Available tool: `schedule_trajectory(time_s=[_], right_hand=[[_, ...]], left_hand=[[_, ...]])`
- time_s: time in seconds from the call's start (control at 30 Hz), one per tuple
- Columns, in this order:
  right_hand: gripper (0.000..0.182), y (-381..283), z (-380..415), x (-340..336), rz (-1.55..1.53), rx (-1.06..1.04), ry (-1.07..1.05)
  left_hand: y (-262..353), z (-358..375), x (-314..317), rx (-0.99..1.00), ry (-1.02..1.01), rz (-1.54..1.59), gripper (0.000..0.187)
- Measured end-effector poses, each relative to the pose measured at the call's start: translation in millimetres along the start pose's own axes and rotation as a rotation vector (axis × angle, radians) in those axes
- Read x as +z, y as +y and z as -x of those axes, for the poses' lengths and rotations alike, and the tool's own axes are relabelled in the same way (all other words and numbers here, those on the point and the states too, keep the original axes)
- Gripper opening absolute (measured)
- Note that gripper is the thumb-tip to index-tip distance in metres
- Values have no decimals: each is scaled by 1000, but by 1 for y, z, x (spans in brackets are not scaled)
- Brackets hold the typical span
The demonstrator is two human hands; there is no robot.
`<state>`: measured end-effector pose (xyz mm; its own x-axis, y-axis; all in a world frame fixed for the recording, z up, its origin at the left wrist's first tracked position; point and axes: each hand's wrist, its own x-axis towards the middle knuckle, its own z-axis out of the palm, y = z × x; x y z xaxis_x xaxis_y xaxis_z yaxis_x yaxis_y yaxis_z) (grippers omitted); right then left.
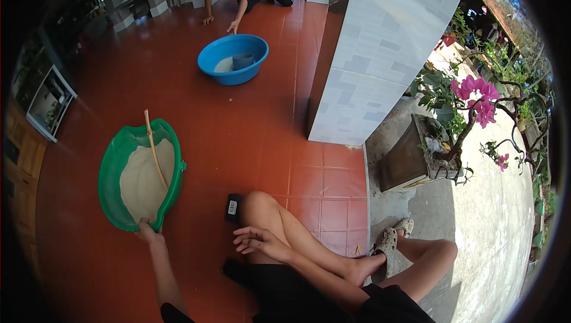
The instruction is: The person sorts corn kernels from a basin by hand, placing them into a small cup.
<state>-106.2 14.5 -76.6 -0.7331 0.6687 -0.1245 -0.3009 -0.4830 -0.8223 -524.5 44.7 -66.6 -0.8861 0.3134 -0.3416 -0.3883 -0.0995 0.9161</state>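
Observation:
My left hand (150, 232) is closed on the near rim of a green plastic basin (110, 192). A mound of pale, sand-like grain or powder (143, 180) fills much of it. A thin wooden stick (153, 150) leans in the basin, its upper end sticking past the far rim. My right hand (262, 242) hangs over my bent leg with its fingers apart and nothing in them. Close to that knee, a small black object with a white barcode label (232, 207) lies on the floor.
A blue basin (205, 61) holding pale material and a grey container (242, 61) stands farther off; another person's hand (234, 27) is near its far rim. A tiled pillar (380, 49) rises at right, beside a potted flowering plant (410, 156). Red tiles (238, 126) cover the floor.

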Motion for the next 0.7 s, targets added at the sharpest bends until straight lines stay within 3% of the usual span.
schedule_trajectory(time_s=[0.07,0.13,0.17,0.23,0.3,0.37,0.57,0.63,0.7], right_hand=[[39,-2,17,0,-70,-25,40],[39,0,25,-2,-121,-35,50],[39,1,27,-3,-146,-48,55],[41,-7,33,-10,-107,-21,75],[41,-9,44,-19,-115,-12,98],[41,-5,57,-34,-145,-23,114],[43,5,123,-68,-16,-109,261],[47,11,152,-77,-71,-68,350],[46,20,181,-82,-115,-74,411]], left_hand=[[5,-31,71,56,-210,-75,79],[-5,-89,123,-18,-609,-108,116],[-1,-77,154,-104,-707,-203,115],[1,-17,220,-112,-1122,-703,102],[-72,-13,289,410,-1156,-900,86],[-81,42,343,966,-1067,-1186,87],[-112,115,465,1222,-965,-1722,94],[-121,119,496,1018,-972,-1730,95],[-143,117,506,1062,-896,-1663,85]])
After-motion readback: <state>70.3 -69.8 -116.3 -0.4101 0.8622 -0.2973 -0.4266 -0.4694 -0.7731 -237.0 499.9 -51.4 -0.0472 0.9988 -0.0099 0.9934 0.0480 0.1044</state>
